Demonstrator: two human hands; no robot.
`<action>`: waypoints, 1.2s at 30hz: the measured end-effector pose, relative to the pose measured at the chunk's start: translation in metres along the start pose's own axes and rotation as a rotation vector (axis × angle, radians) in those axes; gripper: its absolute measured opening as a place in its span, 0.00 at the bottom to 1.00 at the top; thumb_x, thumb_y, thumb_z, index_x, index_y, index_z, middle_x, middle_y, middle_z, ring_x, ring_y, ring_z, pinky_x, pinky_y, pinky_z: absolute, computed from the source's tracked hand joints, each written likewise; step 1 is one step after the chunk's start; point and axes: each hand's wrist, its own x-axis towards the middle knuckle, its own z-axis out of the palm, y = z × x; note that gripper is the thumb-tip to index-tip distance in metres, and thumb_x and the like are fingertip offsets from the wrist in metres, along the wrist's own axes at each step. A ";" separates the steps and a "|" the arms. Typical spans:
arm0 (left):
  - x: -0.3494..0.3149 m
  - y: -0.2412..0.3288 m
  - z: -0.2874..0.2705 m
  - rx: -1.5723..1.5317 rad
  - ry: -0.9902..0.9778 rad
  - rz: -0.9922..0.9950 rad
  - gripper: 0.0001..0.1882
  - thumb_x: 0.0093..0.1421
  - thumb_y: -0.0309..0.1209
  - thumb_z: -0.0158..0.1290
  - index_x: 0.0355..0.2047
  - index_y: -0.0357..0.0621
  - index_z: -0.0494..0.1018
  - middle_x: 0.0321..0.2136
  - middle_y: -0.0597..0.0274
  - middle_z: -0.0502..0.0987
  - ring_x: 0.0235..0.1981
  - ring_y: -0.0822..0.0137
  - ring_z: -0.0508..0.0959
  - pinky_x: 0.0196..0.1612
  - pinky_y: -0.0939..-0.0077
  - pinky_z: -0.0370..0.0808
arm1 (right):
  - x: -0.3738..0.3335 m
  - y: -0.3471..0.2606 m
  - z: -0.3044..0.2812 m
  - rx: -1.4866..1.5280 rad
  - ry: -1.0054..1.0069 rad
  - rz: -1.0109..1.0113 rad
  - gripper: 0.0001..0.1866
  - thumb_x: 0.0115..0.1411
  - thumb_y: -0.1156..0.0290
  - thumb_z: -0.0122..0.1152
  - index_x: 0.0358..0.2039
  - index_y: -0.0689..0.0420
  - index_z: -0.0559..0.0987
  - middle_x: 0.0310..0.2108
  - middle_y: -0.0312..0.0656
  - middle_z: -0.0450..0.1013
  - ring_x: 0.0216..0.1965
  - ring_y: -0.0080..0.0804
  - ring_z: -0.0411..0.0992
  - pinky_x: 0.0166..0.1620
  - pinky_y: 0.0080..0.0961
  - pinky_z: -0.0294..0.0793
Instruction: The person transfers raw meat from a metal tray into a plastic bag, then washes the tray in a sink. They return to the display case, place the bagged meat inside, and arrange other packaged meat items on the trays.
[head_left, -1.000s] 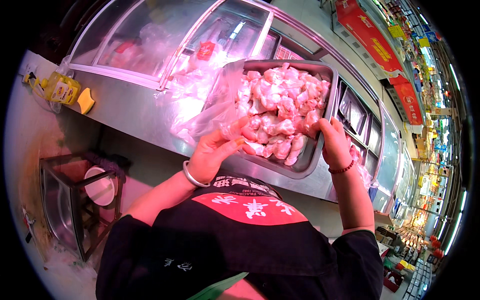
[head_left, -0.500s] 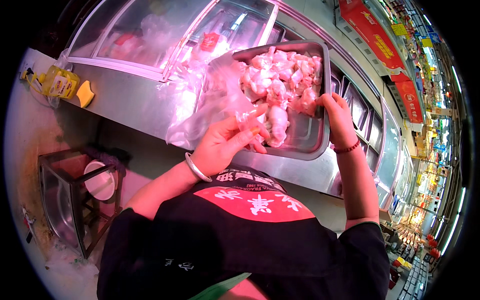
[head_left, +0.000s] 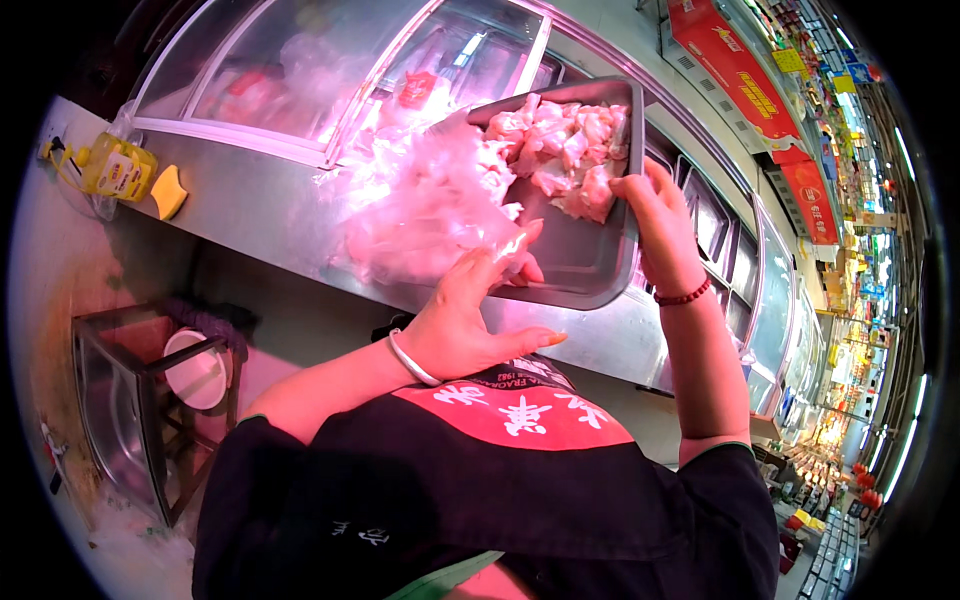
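Note:
A steel tray (head_left: 590,270) of raw pink meat pieces (head_left: 565,150) is tilted toward the left over the steel counter. My right hand (head_left: 655,225) grips the tray's right rim. My left hand (head_left: 470,310) holds the mouth of a clear plastic bag (head_left: 420,215) against the tray's lower left side. Meat lies bunched at the tray's upper end and some is inside the bag. A silver bangle circles my left wrist and a red bead bracelet my right.
A glass-lidded display freezer (head_left: 300,70) runs behind the counter. A yellow bottle (head_left: 115,170) and a yellow sponge (head_left: 168,192) sit at the left. A metal frame stand with a white bowl (head_left: 195,370) stands below. Red signs and shop aisles fill the right.
The tray has tipped up further toward the left and much of the meat has slid out of it into the bag. My left hand has shifted lower, to the bag's mouth.

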 end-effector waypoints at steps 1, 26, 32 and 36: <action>0.001 0.001 0.001 0.074 0.012 0.018 0.42 0.47 0.35 0.65 0.60 0.39 0.57 0.37 0.61 0.71 0.41 0.67 0.72 0.48 0.69 0.68 | -0.005 -0.002 0.004 0.044 -0.039 0.042 0.28 0.50 0.67 0.57 0.52 0.65 0.66 0.28 0.38 0.72 0.24 0.20 0.70 0.21 0.16 0.66; -0.036 0.005 -0.025 -0.023 0.560 -0.021 0.29 0.48 0.11 0.46 0.54 0.33 0.62 0.18 0.68 0.70 0.22 0.78 0.70 0.33 0.87 0.66 | 0.135 0.179 0.113 0.565 -0.403 -0.214 0.16 0.64 0.63 0.45 0.43 0.63 0.72 0.35 0.40 0.74 0.35 0.27 0.72 0.37 0.24 0.73; -0.041 0.012 -0.027 0.055 0.514 -0.060 0.31 0.45 0.11 0.45 0.53 0.33 0.62 0.18 0.69 0.70 0.23 0.78 0.70 0.35 0.85 0.66 | 0.121 0.183 0.119 0.725 -0.482 -0.110 0.15 0.64 0.64 0.45 0.41 0.64 0.73 0.34 0.40 0.74 0.35 0.26 0.72 0.37 0.23 0.72; -0.035 0.023 -0.032 -0.034 0.575 -0.039 0.28 0.48 0.12 0.47 0.53 0.33 0.62 0.18 0.68 0.70 0.23 0.77 0.69 0.35 0.84 0.67 | 0.118 0.162 0.117 0.825 -0.479 -0.118 0.15 0.64 0.65 0.46 0.40 0.64 0.74 0.34 0.39 0.74 0.35 0.26 0.72 0.38 0.22 0.72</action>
